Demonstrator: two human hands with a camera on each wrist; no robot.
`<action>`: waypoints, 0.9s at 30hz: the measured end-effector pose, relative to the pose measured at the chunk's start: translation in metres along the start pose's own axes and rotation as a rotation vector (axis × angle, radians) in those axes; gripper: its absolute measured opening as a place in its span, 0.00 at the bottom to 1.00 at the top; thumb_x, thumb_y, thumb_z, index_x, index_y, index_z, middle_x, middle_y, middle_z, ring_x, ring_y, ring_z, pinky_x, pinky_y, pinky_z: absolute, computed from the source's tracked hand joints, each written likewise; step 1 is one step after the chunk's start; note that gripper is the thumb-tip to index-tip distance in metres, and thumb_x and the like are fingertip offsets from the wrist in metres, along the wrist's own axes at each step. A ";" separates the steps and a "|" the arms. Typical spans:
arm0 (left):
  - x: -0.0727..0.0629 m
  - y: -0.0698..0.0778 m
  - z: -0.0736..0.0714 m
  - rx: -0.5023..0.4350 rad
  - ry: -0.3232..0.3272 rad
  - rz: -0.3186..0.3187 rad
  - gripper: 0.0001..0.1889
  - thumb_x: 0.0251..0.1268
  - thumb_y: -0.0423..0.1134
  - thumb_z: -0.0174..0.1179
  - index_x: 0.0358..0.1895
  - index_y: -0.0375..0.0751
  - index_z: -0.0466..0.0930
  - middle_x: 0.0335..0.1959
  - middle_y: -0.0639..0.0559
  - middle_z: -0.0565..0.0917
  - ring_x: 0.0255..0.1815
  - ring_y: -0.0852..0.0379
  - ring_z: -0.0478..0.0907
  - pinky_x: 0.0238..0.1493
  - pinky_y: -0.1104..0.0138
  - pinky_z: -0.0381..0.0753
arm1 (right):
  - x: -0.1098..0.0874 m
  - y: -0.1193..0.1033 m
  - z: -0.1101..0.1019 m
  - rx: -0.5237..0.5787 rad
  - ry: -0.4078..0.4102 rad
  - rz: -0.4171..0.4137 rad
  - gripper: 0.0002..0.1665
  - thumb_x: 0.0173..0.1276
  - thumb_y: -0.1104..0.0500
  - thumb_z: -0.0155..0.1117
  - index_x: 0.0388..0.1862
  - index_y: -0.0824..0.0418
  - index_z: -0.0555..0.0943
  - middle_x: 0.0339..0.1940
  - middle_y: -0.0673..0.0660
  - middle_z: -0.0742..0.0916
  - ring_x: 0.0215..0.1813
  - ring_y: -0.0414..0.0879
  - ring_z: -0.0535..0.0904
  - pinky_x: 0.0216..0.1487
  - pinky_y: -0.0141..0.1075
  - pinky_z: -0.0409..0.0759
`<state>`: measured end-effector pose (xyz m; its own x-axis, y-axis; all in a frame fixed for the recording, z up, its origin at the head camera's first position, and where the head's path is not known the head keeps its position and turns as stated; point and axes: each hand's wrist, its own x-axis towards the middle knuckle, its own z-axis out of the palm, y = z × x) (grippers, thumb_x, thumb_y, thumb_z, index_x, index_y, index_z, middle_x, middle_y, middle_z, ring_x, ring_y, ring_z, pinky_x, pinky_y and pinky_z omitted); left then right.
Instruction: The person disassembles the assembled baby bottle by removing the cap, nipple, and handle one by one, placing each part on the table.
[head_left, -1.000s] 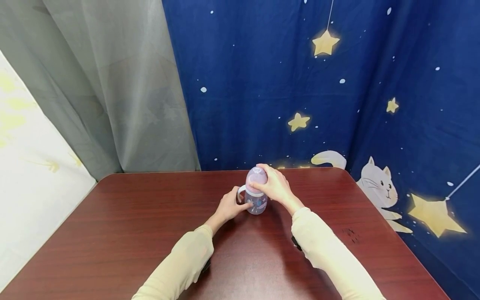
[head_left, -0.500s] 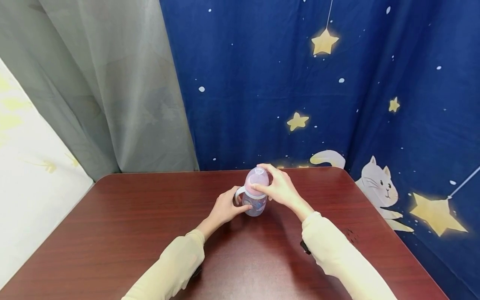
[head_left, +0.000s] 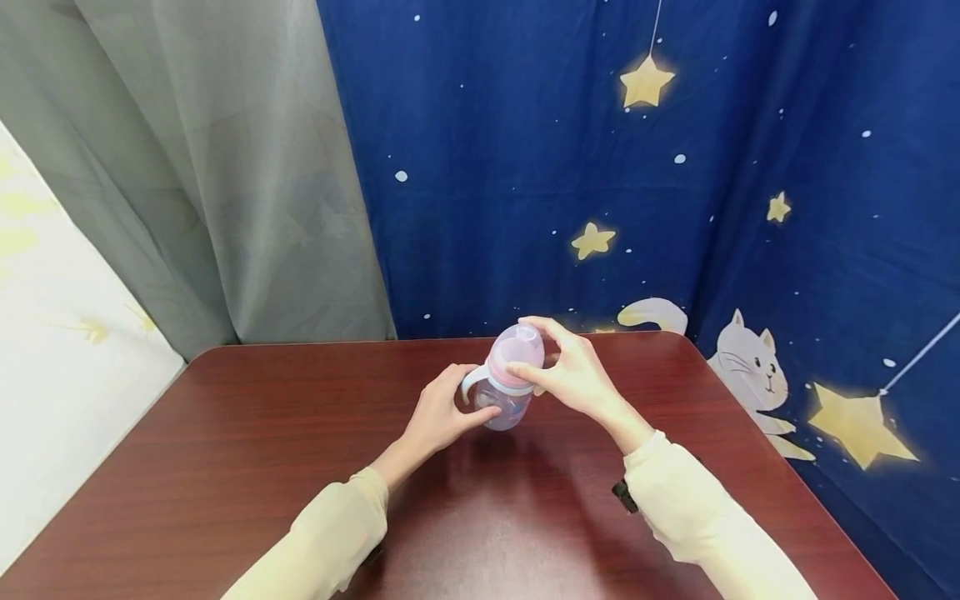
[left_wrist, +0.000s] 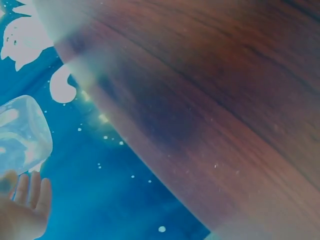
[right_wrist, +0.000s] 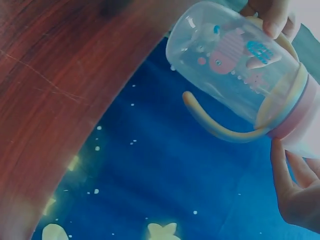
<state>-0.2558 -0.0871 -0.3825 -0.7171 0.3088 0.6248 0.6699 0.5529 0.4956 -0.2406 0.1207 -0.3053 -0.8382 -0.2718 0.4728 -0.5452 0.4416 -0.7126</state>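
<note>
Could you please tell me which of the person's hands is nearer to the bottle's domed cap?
Right: the right hand holds the domed cap, while the left hand is lower, at the bottle body, beside a handle.

A clear bottle (right_wrist: 239, 65) with pink-and-blue prints, two pale curved handles (right_wrist: 218, 129), a pink collar (right_wrist: 300, 112) and a translucent domed cap (head_left: 519, 340) is tilted above the worktop (head_left: 300, 425).

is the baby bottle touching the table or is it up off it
Apart: the left wrist view shows blue curtain between the base of the baby bottle and the edge of the table.
</note>
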 end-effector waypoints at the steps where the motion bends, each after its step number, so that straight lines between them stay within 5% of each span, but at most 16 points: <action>1: -0.001 0.001 -0.002 -0.009 0.002 0.007 0.30 0.37 0.51 0.70 0.48 0.43 0.74 0.38 0.57 0.75 0.37 0.64 0.70 0.36 0.70 0.72 | -0.001 -0.001 -0.001 0.016 0.004 -0.001 0.38 0.46 0.46 0.70 0.57 0.52 0.70 0.47 0.52 0.77 0.31 0.46 0.80 0.22 0.34 0.76; 9: -0.004 0.011 -0.012 -0.082 -0.010 0.098 0.35 0.36 0.51 0.71 0.52 0.43 0.70 0.43 0.57 0.75 0.41 0.63 0.71 0.39 0.68 0.72 | -0.012 -0.011 -0.009 0.057 0.041 -0.031 0.35 0.48 0.51 0.71 0.56 0.51 0.71 0.48 0.50 0.77 0.39 0.41 0.78 0.38 0.32 0.76; 17: -0.009 0.017 -0.023 -0.126 -0.048 0.137 0.37 0.38 0.54 0.69 0.55 0.44 0.68 0.46 0.55 0.75 0.41 0.60 0.71 0.39 0.66 0.71 | -0.030 -0.038 -0.016 0.175 0.054 -0.039 0.32 0.50 0.67 0.68 0.56 0.64 0.69 0.46 0.59 0.79 0.45 0.48 0.75 0.42 0.37 0.75; 27: -0.016 0.025 -0.030 -0.088 -0.090 0.178 0.40 0.36 0.55 0.69 0.58 0.48 0.65 0.47 0.60 0.73 0.41 0.66 0.70 0.38 0.70 0.72 | -0.044 -0.005 -0.010 0.323 0.066 -0.082 0.34 0.51 0.71 0.65 0.58 0.63 0.67 0.48 0.61 0.78 0.45 0.44 0.75 0.41 0.35 0.74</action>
<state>-0.2215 -0.1015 -0.3617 -0.5979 0.4657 0.6524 0.7987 0.4150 0.4357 -0.2010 0.1385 -0.3172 -0.7943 -0.2346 0.5604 -0.5962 0.1236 -0.7933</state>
